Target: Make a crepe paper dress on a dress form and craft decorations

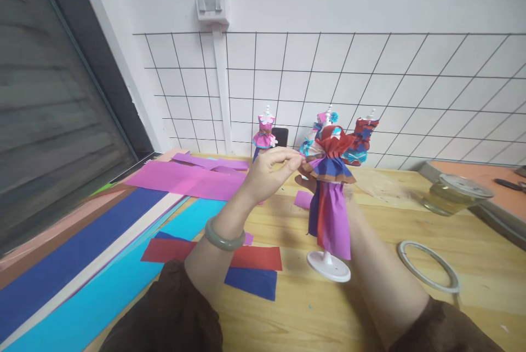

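A small dress form on a white round base wears a crepe-paper dress with a red top, a blue and brown ruffle and a purple, red and blue skirt. My left hand, with a green bangle at the wrist, is closed, thumb and index finger pinched at the left edge of the dress; what they hold is too small to name. My right hand reaches behind the dress, its fingers partly showing at the left of the ruffle. Most of that hand is hidden by the dress.
Long crepe-paper strips cover the left side. Red and blue pieces lie nearer. Other dressed forms stand at the back. At right are a tape ring, a glass bowl and an orange-topped tray.
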### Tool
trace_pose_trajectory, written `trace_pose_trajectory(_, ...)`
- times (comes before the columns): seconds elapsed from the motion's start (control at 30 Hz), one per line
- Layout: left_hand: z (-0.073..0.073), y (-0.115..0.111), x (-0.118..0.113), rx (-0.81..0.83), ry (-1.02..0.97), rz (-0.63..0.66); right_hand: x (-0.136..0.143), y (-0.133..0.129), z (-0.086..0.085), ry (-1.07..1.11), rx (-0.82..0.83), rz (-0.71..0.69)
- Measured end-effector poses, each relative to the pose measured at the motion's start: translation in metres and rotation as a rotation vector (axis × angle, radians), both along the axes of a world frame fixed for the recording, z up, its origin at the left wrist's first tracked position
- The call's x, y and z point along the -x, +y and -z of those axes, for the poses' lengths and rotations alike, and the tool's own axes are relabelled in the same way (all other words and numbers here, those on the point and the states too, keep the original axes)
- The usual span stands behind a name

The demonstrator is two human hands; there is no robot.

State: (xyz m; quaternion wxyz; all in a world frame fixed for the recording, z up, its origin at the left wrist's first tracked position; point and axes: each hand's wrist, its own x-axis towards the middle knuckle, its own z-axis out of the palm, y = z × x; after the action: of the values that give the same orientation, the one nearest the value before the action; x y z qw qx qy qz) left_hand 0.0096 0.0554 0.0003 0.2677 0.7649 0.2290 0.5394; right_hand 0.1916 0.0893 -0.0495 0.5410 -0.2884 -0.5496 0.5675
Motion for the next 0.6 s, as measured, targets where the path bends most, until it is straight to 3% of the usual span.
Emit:
trace_pose_trajectory(0.13, -0.001, -0.007, -0.006, -0.048, 0.041, -0.027, 0.001, 0.004, 0.003, 0.091, 0.089, -0.017)
trace_pose_trajectory(0.33, 0.000, -0.007, -0.010, -0.091, 0.066, -0.125, 0.009, -0.013, -0.007, 0.191, 0.113, -0.028)
trace_pose_trajectory(0.6, 0.004, -0.002, -0.011, -0.101, 0.039, -0.178, 0.014, -0.017, -0.007, 0.185, 0.162, -0.039)
